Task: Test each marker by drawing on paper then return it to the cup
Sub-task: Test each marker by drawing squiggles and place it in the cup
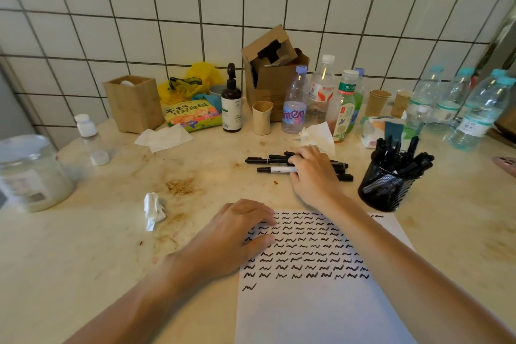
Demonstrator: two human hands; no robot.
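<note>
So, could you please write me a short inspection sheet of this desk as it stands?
Surface: pale countertop, stained brown near the middle.
Job's things: paper with rows of black squiggles; loose markers lying beyond it; mesh cup full of markers at right.
Clutter: water bottles, pump bottle, cardboard box, paper cups, crumpled tissue, large jar, book.
Hands: left hand rests on the paper's top left corner; right hand is on the loose markers, its fingers touching one.
Cables: nothing seen.
Surroundings: white tiled wall.
</note>
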